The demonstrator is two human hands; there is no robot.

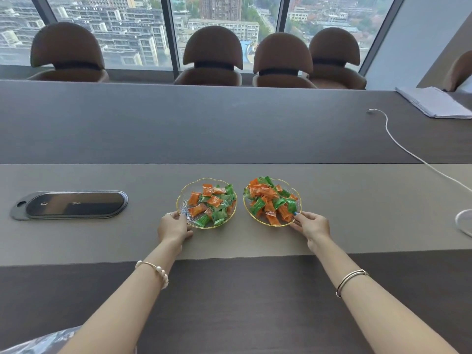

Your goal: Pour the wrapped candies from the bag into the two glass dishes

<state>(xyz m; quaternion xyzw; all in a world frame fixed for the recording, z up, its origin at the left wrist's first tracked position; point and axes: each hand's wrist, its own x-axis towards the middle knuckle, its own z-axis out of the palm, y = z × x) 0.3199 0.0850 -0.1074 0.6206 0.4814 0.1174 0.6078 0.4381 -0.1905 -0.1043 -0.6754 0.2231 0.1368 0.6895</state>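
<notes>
Hands grip the two dishes on the tabletop (102, 238): left hand (173, 226) pinches the near rim of the left dish (184, 199), right hand (313, 228) the near rim of the right dish (298, 200), just beside it. Orange and green candies (212, 203) fill both. A white cable (398, 141) lies well right of the right dish.

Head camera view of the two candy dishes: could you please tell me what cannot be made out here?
- Candy bag: not in the head view.
- Print on the orange and green wrapped candies: too small.
- Left hand grip on the left gold-rimmed glass dish: fingertips hidden under the rim.
- Right hand at the right gold-rimmed glass dish: likewise.
- White round object: cut by the right edge.
</notes>
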